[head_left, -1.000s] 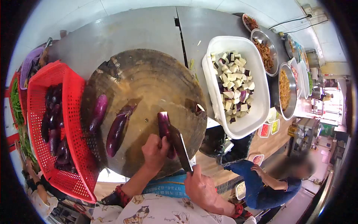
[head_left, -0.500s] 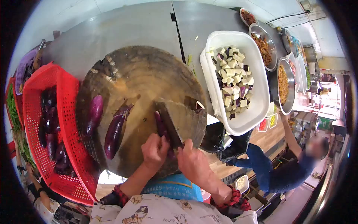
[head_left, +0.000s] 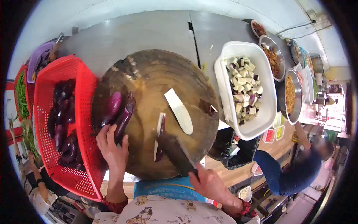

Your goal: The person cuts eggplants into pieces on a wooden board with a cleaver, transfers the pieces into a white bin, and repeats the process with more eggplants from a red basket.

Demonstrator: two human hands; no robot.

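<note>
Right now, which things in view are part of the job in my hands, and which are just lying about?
In the job:
- knife in right hand
- round board
- whole eggplants by left hand
- cut eggplant pieces
- red basket of eggplants, probably
- white tub of chunks, probably

Lying about, it seems:
- purple basket
- long green vegetables
- metal bowls of food

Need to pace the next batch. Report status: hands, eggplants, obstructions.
Right hand gripping cleaver over chopping block. Left hand open at whole eggplant, contact unclear. Cut piece white face up. Second whole eggplant close alongside the first.
</note>
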